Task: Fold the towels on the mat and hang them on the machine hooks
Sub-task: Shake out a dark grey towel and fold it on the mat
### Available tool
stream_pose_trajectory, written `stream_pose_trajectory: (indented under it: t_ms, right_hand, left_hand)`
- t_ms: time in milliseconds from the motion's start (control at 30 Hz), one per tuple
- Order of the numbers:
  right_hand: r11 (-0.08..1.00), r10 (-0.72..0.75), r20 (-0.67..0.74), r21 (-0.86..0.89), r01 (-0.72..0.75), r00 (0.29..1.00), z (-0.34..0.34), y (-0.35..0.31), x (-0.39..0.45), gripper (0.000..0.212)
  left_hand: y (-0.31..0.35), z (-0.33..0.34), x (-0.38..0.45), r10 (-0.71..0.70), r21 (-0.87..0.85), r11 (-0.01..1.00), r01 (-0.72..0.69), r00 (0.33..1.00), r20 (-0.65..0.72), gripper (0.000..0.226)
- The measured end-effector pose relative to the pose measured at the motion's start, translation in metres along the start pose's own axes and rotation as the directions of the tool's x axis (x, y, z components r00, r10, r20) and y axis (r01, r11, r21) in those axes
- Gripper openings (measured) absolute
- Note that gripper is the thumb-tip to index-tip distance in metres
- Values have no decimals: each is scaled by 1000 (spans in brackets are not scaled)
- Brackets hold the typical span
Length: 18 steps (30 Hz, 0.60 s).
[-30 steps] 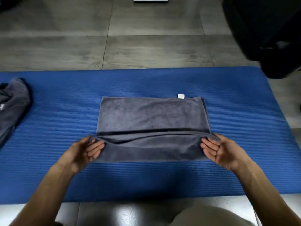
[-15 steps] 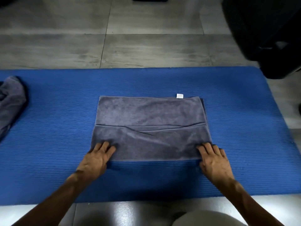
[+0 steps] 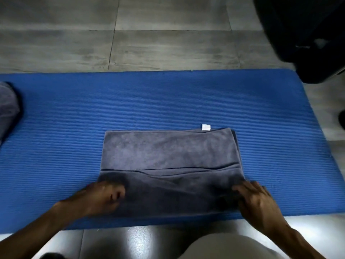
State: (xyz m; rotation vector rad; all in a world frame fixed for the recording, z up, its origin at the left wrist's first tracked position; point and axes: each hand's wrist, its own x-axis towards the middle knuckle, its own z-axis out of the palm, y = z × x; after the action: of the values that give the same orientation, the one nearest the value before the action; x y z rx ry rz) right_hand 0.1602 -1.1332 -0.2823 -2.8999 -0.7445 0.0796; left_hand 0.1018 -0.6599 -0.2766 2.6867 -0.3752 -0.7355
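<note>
A grey towel point(image 3: 168, 156) lies folded on the blue mat point(image 3: 74, 128), with a white tag point(image 3: 206, 127) at its far edge and a fold line across its near half. My left hand point(image 3: 100, 197) is blurred and covers the towel's near left corner, its fingers curled into the cloth. Over the near right corner sits my right hand point(image 3: 255, 200), fingers bent down onto the towel with a shadow beneath them. A second grey towel point(image 3: 7, 109) lies bunched at the mat's left end.
Grey floor tiles point(image 3: 168, 43) stretch beyond the mat. A large dark object point(image 3: 302, 34) stands at the top right, next to the mat's far right corner. My pale-clad knee point(image 3: 229, 247) shows at the bottom edge.
Both hands went from lying flat at the towel's near corners to curling their fingers into the cloth. The mat and towel sit lower and larger in the view.
</note>
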Motion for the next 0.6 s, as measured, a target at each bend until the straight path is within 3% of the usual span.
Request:
stream_pose_trajectory:
  t_ms: [100, 200, 333, 467, 533, 600]
  right_hand:
    - [999, 27, -4, -28, -27, 1000, 1, 6, 30, 42]
    - [997, 20, 67, -81, -15, 998, 4, 11, 55, 42]
    - [999, 34, 216, -43, -25, 976, -2, 23, 70, 29]
    - [937, 110, 271, 293, -191, 956, -14, 39, 75, 13]
    - [864, 158, 276, 427, -268, 948, -15, 47, 75, 25]
    - [850, 129, 228, 475, -226, 965, -12, 50, 73, 38]
  left_hand:
    - [-14, -5, 10, -84, -2, 996, 86, 964, -252, 37]
    - [-30, -8, 17, -81, 156, 981, 115, 974, -211, 52]
    - [-40, -12, 16, -90, -5, 996, 92, 960, -266, 34]
    - [-56, -7, 17, -188, -133, 978, 161, 955, -228, 23]
    - [-59, -8, 11, -250, -345, 922, 175, 950, -186, 33]
    - [-60, -5, 8, -291, -496, 854, 155, 934, -209, 37]
